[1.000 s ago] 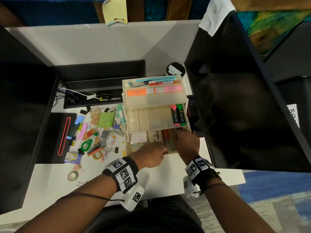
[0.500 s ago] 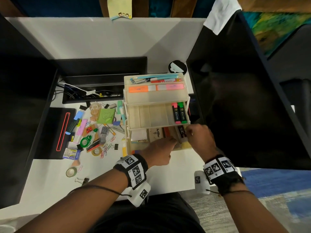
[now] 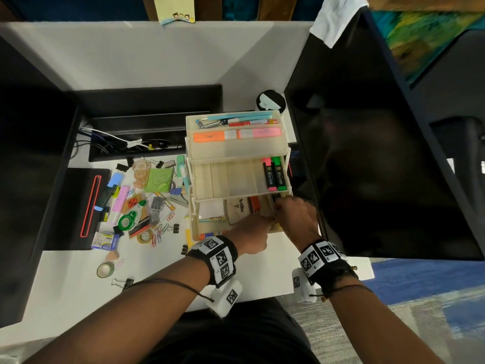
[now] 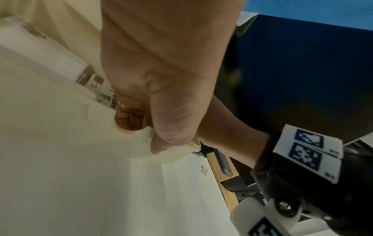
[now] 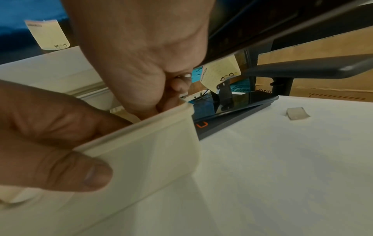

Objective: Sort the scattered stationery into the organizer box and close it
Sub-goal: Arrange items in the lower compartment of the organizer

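Observation:
The cream organizer box point(image 3: 236, 151) stands open on the white desk with its tiers fanned out. A pink and a green highlighter point(image 3: 274, 174) lie in the middle tray. An Artline box point(image 3: 240, 208) lies in the bottom tier. My left hand point(image 3: 262, 227) pinches the front wall point(image 4: 60, 159) of the bottom tier, thumb point(image 5: 80, 172) outside and fingers inside. My right hand point(image 3: 283, 210) reaches into the bottom tier's front right corner point(image 5: 151, 151) with curled fingers point(image 5: 177, 84); what they hold is hidden. Scattered stationery point(image 3: 141, 203) lies left of the box.
A large dark monitor point(image 3: 380, 153) leans close on the box's right. A black cable tray point(image 3: 136, 143) sits behind the clutter and a black pad point(image 3: 76, 206) lies at the left. A tape roll point(image 3: 105, 269) and a binder clip point(image 3: 126, 281) lie near the front.
My right hand has moved left along the bottom tier, from its right end to beside my left hand. The left hand has stayed on the front wall.

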A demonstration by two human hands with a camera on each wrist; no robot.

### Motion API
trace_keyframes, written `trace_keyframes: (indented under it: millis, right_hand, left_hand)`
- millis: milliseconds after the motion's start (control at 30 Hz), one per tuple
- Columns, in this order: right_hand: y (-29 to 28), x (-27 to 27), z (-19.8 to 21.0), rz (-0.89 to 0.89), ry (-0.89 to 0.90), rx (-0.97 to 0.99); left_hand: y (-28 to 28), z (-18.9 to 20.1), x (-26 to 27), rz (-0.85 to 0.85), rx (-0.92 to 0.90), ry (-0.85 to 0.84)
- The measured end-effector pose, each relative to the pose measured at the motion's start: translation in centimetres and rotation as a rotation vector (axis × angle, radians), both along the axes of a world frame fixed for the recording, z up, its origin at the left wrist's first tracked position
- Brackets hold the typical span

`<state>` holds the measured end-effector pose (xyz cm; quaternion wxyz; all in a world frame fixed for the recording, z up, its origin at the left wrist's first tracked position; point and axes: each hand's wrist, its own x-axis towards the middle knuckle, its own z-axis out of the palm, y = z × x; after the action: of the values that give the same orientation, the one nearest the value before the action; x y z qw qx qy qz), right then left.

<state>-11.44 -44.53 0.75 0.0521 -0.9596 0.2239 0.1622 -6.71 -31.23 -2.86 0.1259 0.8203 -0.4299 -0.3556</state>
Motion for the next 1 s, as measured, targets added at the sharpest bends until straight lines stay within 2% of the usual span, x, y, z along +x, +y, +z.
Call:
trace_keyframes:
  millis: [133,300,467,600,833,1000]
  right_hand:
    - [0.6,0.4,0.0,-0.026,0.060,-0.032]
    - [0.8,1.6,-0.4,-0.096,0.084,0.043]
    - [1.2,1.7,-0.8,-0.105,0.070,0.100]
    - [1.5,1.4,-0.5,-0.037,0.070,0.036]
    - [1.9,1.8,-1.0,-0.105,0.074,0.044]
    - [2.1,2.1,-1.1,-0.082,0.107,0.024]
  left_hand:
    - [0.1,-0.4,-0.1,0.014,0.000,-0.010]
    - [0.4,-1.0,-0.4,0.063,-0.044,-0.050]
    - [0.9,-1.7,-0.4,0.162,-0.076,0.043]
    - [1.2,-2.0,-0.5,0.219,-0.112,0.055]
    - [1.2,-2.1,-0.8,0.293,-0.168,0.077]
    - [1.4,-1.9,-0.6,0.288,-0.193,0.086]
